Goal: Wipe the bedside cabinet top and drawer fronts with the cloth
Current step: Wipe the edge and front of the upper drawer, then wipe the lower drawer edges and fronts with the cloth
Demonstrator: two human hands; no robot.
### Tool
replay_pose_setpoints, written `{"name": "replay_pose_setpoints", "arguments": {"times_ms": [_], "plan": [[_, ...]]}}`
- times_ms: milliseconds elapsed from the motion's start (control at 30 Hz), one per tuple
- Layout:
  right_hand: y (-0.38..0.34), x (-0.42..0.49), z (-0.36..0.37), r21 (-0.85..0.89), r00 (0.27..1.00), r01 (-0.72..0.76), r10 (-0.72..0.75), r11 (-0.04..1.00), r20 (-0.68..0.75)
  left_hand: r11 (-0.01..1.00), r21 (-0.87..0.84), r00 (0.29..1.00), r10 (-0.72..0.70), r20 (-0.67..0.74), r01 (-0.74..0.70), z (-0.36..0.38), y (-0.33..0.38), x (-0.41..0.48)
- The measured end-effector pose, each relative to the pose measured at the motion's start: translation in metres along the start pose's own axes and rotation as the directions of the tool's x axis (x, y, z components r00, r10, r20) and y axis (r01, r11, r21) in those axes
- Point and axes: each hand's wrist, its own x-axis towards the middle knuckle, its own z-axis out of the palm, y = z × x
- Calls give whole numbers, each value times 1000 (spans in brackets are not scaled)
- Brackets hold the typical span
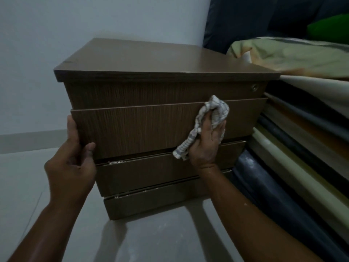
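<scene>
Clutching the cloth (pixel 211 118) in our right hand (pixel 206 142), we press it against the drawer (pixel 136 129), whose left edge our left hand (pixel 72 163) grips, likely for steadiness.

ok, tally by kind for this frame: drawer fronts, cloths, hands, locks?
Drawer fronts: 4, namely top, second, third, bottom
Cloths: 1, cloth
Hands: 2, left hand and right hand
Locks: 1, lock
Total: 8
</scene>
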Motion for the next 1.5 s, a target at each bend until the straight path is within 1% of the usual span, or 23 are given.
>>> {"name": "replay_pose_setpoints", "arguments": {"times_ms": [100,133,200,233,267,333,367,433,467,500,600,633,700,733,800,867,900,967,1033,1167,1267,1367,1500], "plan": [[26,10,-16,-30,997,-64,63,997,-36,1000,7,1000,-5,-1,5,0,3,0],[34,13,-20,-41,992,-115,113,992,-48,1000,7,1000,-8,0,8,0,4,0],[43,19,-32,-17,950,-310,310,950,-40,1000,2,1000,-17,-6,17,0,4,-1],[43,21,-37,12,906,-423,423,906,-16,1000,-2,1000,-16,-11,16,0,4,-1],[45,24,-42,34,870,-493,494,869,0,1000,-5,1000,-14,-19,14,1,4,-1],[42,29,-52,80,837,-545,547,835,-8,1000,-18,999,-25,-42,24,2,7,-2],[44,32,-53,90,837,-543,547,835,-23,999,-28,998,-36,-53,35,2,9,-1],[48,41,-56,145,805,-560,577,815,-134,997,-47,997,-58,-56,55,1,14,0],[53,46,-59,80,776,-598,601,797,-192,995,-67,996,-72,-57,68,1,17,1],[55,49,-62,53,762,-619,616,783,-199,990,-107,993,-96,-64,88,1,20,2],[58,53,-73,204,721,-654,682,728,-122,954,-260,974,-187,-128,149,1,32,3],[57,52,-75,189,742,-629,655,754,-142,951,-267,963,-205,-175,154,-1,34,2],[51,48,-76,104,809,-529,537,842,-237,958,-226,935,-233,-269,174,-4,29,-6],[44,46,-77,91,834,-482,488,871,-257,959,-205,925,-251,-284,197,-5,24,-12],[24,38,-76,70,915,-320,328,945,-237,959,-129,931,-277,-237,252,-7,12,-27],[-3,28,-76,79,974,-154,165,985,-158,970,-30,963,-242,-119,240,-8,3,-42],[-17,19,-73,105,989,-85,97,991,-110,977,10,976,-210,-61,211,-8,1,-48],[-44,5,-65,195,999,-29,33,980,-16,985,57,986,-164,4,164,-8,-1,-54],[-63,-9,-59,267,997,-55,38,962,68,986,62,987,-158,20,156,-8,-3,-55],[-82,-27,-54,282,979,-91,35,955,199,986,72,988,-150,30,147,-7,-3,-53],[-96,-38,-53,307,952,-86,-13,948,306,990,54,991,-132,11,132,-8,-2,-54],[-108,-48,-52,352,897,-127,-43,927,439,995,51,996,-84,0,84,-10,0,-60],[-128,-55,-50,345,788,-184,-72,921,611,998,64,1000,-14,-17,15,-14,3,-69]]}}
